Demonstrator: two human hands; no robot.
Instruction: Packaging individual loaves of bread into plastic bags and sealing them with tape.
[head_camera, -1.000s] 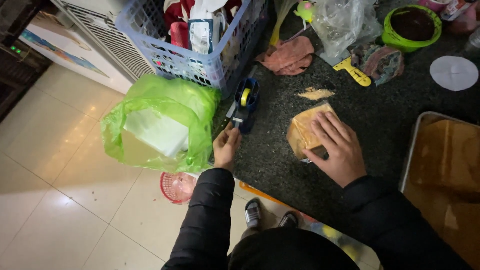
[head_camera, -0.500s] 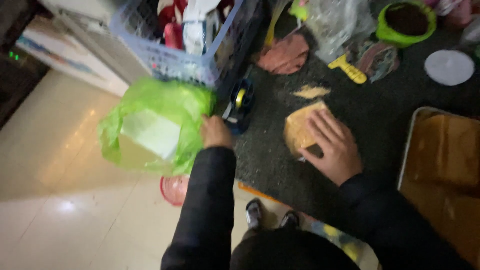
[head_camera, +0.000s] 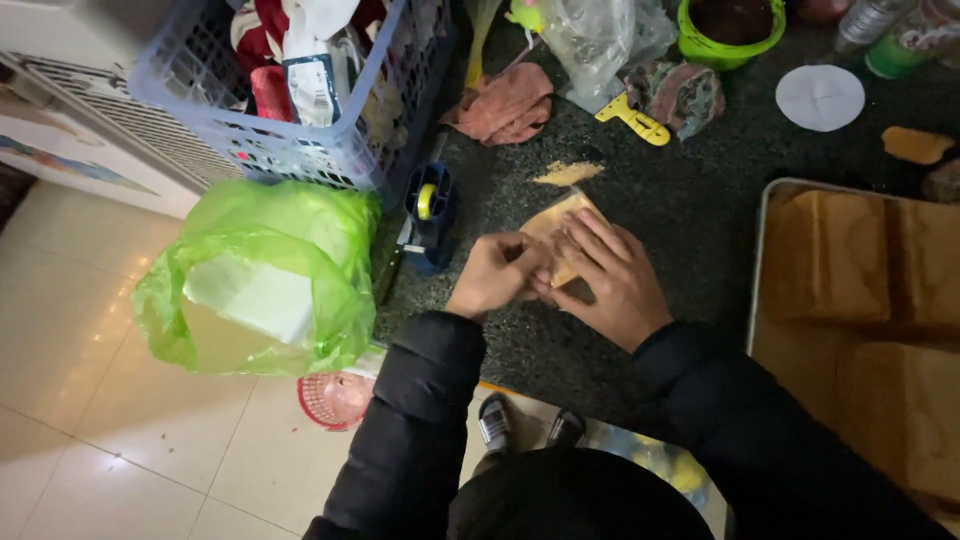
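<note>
Both hands meet over a flat tan paper piece (head_camera: 556, 222) lying on the dark speckled counter (head_camera: 700, 210). My left hand (head_camera: 496, 274) pinches the piece's near left edge with curled fingers. My right hand (head_camera: 610, 278) lies flat on top of it, fingers spread and pressing it down. Most of the piece is hidden under the hands. A smaller tan scrap (head_camera: 567, 174) lies just beyond it.
A blue tape dispenser (head_camera: 430, 215) stands at the counter's left edge, beside a green plastic bag (head_camera: 262, 275). A lavender basket (head_camera: 290, 110) with several packets sits behind. A metal tray (head_camera: 760, 260) with tan sheets is at right. Further back lie a pink cloth (head_camera: 505, 103), yellow scraper (head_camera: 632, 120), green bowl (head_camera: 728, 30) and white paper disc (head_camera: 819, 97).
My left hand left the green bag and counter edge and moved right to join my right hand on the tan piece. The view has shifted slightly.
</note>
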